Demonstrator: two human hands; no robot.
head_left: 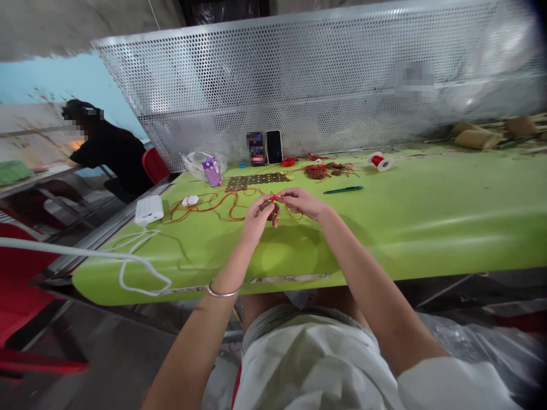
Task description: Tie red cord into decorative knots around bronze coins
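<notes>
Above the green tabletop (427,216), both hands meet in front of me around a piece of red cord (274,198). My left hand (258,215) is closed on the cord, with a small brown round piece partly hidden beneath its fingers. My right hand (301,203) pinches the cord from the other side, thumb and index finger together. A thin loop of cord hangs below the right fingers. Long loose orange-red cord (231,205) lies in curves to the left of my left hand. Just behind the hands is a row of brown round pieces (256,181).
A pen (343,189), a cord spool (380,162) and a red cord bundle (315,171) lie behind and right. Two phones, one a black-screened phone (274,147), lean on the perforated metal panel (299,80). At left are a purple carton (211,171), a white power bank (149,210) and a seated person (113,148).
</notes>
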